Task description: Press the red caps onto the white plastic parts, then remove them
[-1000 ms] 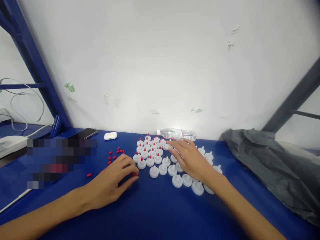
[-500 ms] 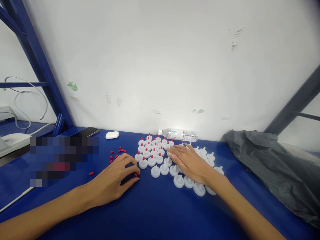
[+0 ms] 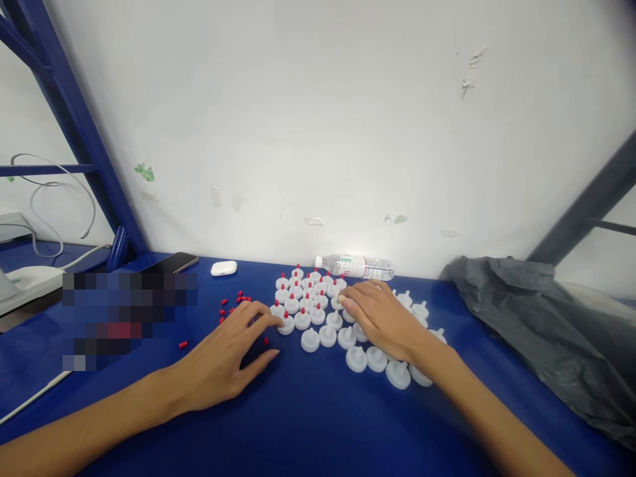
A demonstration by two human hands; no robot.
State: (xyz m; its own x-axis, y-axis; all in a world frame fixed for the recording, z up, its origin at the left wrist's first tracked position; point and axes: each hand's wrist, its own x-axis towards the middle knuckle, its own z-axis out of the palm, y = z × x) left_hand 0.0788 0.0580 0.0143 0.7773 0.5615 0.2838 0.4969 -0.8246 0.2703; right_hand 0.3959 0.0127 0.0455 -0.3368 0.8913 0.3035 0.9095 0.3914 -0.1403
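Note:
My left hand (image 3: 231,354) is open over the blue table, thumb and index finger spread apart. A small red cap (image 3: 266,340) lies between those two fingertips, touching neither. The index fingertip is close to a white nozzle lid (image 3: 285,324) topped with red. My right hand (image 3: 382,318) reaches over white nozzle lids with bare tips (image 3: 356,359). Its fingers are drawn together, the thumb close to the index finger above a white lid (image 3: 336,303). What they pinch there, if anything, is hidden. Several red-tipped white lids (image 3: 303,319) stand upright between the hands.
Loose red caps (image 3: 240,298) lie behind my left hand, and one (image 3: 183,344) lies farther left. A clear bottle (image 3: 355,266) rests on its side by the wall. A white earphone case (image 3: 223,268), a phone (image 3: 179,262) and a dark plastic bag (image 3: 521,318) are around.
My left index finger has lifted away from the thumb, opening the hand and showing the red cap on the table. My right fingertips have drawn back slightly to the right.

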